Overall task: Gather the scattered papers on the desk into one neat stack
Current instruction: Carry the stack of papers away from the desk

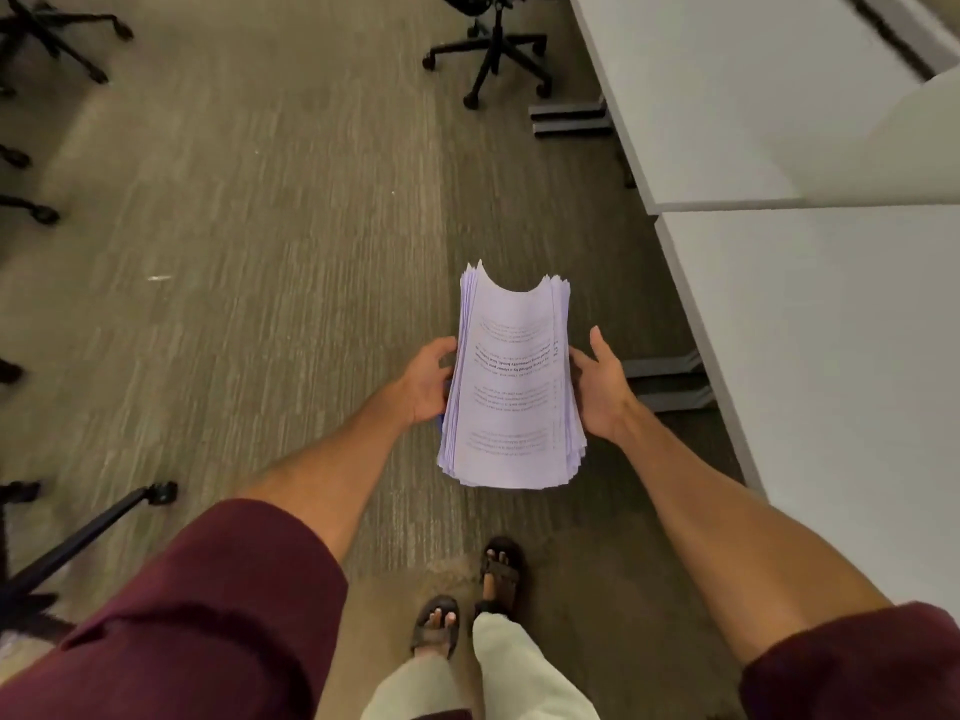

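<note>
A thick stack of pale printed papers (511,387) is held in the air over the carpet, in front of my body. My left hand (428,381) grips its left edge, fingers curled under the sheets. On the right edge, my right hand (600,387) holds the stack with the thumb up and the fingers hidden beneath. The far end of the stack sags in a curve, and the sheet edges are slightly uneven. The white desk (831,314) stands to my right with no papers on the visible part.
A second white desk (727,85) continues at the back right, with grey metal feet (670,387) on the carpet. Black office chair bases stand at the top centre (493,59) and along the left edge (78,537). My sandalled feet (467,600) are below the stack.
</note>
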`<move>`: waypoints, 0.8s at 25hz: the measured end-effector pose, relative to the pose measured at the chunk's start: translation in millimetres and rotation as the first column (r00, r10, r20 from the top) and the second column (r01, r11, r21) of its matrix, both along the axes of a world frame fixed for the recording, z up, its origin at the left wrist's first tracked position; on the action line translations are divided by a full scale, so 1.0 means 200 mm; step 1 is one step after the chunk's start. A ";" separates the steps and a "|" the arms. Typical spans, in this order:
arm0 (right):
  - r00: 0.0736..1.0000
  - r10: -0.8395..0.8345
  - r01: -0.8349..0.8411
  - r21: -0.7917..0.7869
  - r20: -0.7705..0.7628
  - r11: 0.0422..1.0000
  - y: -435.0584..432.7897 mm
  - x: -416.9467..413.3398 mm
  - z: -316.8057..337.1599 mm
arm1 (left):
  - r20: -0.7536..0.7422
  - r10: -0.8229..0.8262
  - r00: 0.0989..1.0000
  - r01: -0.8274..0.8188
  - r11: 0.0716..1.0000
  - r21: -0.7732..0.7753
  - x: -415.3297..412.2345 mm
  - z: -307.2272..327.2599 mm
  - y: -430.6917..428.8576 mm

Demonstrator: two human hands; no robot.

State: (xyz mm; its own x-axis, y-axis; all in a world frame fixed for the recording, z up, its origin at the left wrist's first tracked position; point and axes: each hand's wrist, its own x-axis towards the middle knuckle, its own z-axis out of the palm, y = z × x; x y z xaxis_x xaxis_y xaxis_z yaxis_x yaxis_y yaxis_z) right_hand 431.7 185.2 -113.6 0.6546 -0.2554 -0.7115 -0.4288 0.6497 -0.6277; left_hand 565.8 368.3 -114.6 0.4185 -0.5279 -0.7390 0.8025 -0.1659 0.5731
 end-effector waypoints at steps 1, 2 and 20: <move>1.000 0.017 -0.016 0.017 -0.023 1.000 -0.01 0.02 -0.06 | -0.006 0.000 1.000 0.000 1.000 0.024 0.00 -0.06 0.00; 0.998 0.031 -0.030 0.028 -0.050 0.999 -0.02 0.05 -0.12 | -0.011 0.001 1.000 -0.001 0.999 0.046 0.01 -0.13 -0.01; 0.704 0.428 -0.587 -0.125 -0.566 0.800 -0.18 0.25 -1.69 | -0.074 -0.399 0.914 0.390 0.815 0.429 0.19 -1.68 -0.23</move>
State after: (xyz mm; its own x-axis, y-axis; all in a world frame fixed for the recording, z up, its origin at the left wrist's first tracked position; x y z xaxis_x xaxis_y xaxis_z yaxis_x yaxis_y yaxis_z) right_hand 481.0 148.9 -452.3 0.3270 -0.2232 -0.9183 -0.9339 0.0723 -0.3501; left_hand 603.2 322.9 -449.8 0.2582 -0.2862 -0.9227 0.6054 -0.6964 0.3854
